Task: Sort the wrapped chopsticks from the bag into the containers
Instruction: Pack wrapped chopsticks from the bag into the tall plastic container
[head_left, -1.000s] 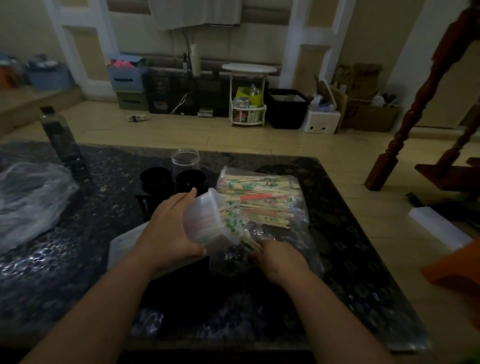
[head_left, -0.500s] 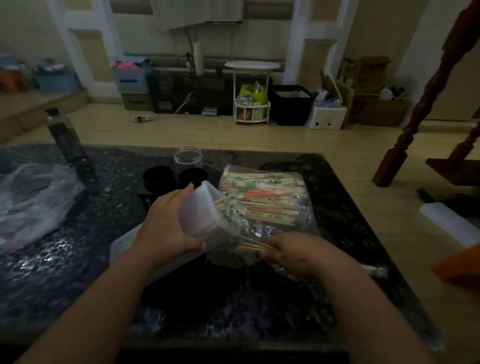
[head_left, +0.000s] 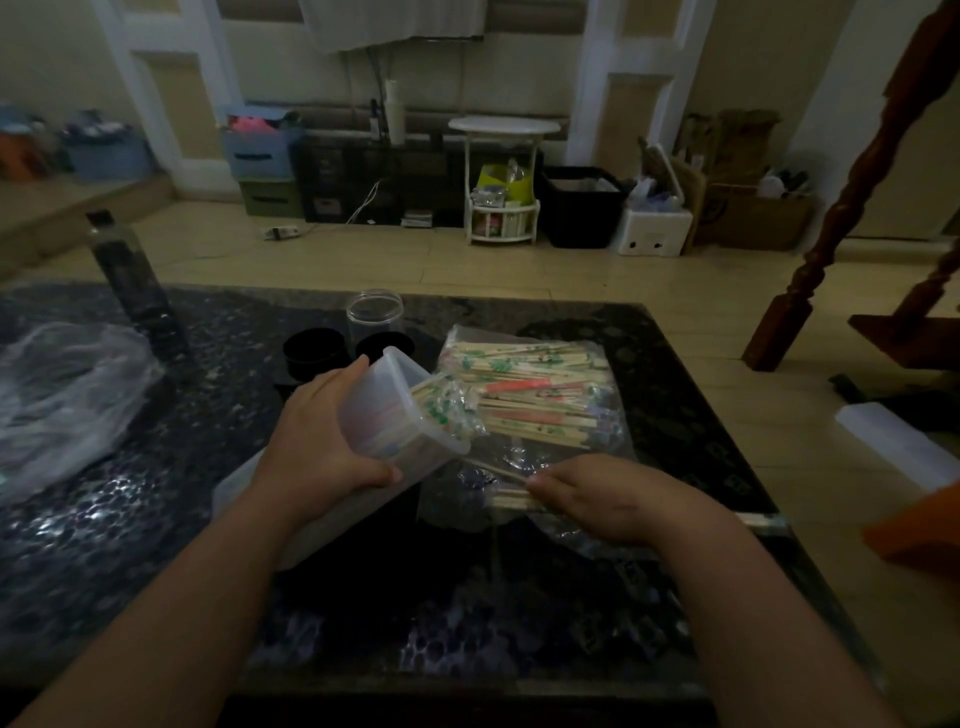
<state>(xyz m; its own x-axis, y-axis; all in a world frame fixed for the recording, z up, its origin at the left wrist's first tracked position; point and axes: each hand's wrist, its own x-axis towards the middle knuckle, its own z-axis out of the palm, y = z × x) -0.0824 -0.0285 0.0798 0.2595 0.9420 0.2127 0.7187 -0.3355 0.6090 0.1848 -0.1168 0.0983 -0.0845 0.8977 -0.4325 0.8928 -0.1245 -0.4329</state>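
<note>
My left hand (head_left: 319, 447) wraps around a translucent container (head_left: 387, 415), tilted with its mouth facing right and chopsticks poking out. My right hand (head_left: 613, 499) pinches a few wrapped chopsticks (head_left: 506, 486) just beside the bag (head_left: 535, 395) on the dark table (head_left: 156, 519).

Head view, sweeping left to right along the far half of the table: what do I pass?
Crumpled plastic bag → dark bottle → black cup → clear jar → bag of wrapped chopsticks. Left out: the tilted container in the left hand, which overlaps the jar.
</note>
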